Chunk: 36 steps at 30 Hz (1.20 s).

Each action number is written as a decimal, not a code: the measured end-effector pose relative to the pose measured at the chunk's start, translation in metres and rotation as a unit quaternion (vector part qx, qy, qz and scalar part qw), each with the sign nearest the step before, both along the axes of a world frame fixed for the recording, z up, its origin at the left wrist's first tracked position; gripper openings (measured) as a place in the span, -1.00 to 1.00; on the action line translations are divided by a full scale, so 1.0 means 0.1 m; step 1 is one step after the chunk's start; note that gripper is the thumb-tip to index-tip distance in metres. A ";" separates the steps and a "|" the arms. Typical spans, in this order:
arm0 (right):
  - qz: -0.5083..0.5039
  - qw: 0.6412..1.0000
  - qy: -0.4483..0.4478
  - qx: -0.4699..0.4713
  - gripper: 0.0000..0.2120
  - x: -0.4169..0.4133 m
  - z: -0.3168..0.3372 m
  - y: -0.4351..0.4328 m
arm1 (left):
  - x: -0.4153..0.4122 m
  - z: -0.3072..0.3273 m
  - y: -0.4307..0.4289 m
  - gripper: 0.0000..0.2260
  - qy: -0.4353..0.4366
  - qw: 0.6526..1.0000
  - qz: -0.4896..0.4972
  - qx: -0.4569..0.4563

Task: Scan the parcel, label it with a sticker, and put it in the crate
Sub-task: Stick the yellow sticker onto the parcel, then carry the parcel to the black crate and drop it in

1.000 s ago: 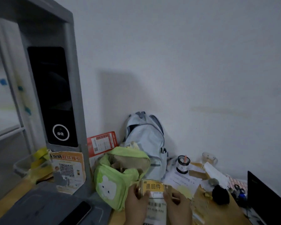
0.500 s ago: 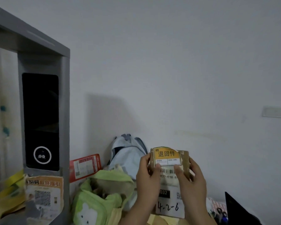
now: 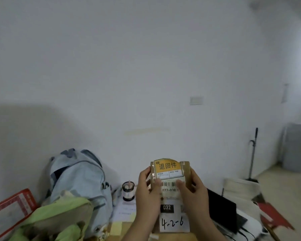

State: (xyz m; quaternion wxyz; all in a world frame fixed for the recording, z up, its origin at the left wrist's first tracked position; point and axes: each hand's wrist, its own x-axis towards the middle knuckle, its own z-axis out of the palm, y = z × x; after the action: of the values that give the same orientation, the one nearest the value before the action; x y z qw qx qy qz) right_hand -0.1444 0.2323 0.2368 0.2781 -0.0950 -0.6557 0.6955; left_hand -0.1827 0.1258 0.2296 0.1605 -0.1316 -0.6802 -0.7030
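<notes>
I hold a small brown parcel [image 3: 170, 202] upright in front of me, low in the middle of the head view. A white shipping label with a barcode, "032" and handwritten "4-2-6" covers its face. An orange and white sticker [image 3: 169, 168] lies across its top edge. My left hand [image 3: 147, 193] grips the parcel's left side, thumb on the label. My right hand [image 3: 194, 192] grips the right side, thumb pressing just below the sticker. No scanner or crate shows.
A pale blue backpack [image 3: 78, 178] leans on the white wall at the left, a green bag [image 3: 59, 221] in front of it. A small jar [image 3: 128, 191] and papers lie behind my left hand. A black laptop [image 3: 222, 211] sits right; a mop [image 3: 252, 153] stands farther right.
The view has swung right, so the grey scanner stand has left the frame. My hands lifted the parcel from the desk to face height, and both thumbs now press along the sticker's lower edge.
</notes>
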 end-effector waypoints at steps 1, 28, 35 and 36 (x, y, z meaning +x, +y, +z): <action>-0.025 1.000 -0.001 -0.012 -0.63 0.09 -0.02 0.04 | 0.05 -0.02 0.04 -0.74 0.003 1.000 -0.029 -0.010; -0.459 0.887 -0.054 -0.021 -0.59 3.36 -0.14 1.79 | 2.30 -0.18 2.42 -0.70 -0.039 0.864 -0.499 -0.049; -0.496 0.865 -0.077 -0.015 -0.60 4.06 -0.18 2.49 | 2.96 -0.12 3.12 -0.72 -0.055 0.843 -0.533 -0.049; -0.495 0.865 -0.076 -0.013 -0.60 4.15 -0.18 2.60 | 3.05 -0.12 3.22 -0.70 -0.056 0.841 -0.535 -0.053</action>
State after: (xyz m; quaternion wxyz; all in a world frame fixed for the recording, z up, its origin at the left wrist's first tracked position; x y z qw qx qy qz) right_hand 0.2711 0.4925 0.2186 0.5338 -0.4633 -0.5326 0.4656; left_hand 0.1221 0.4481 0.2178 -0.2862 -0.4435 -0.5481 -0.6488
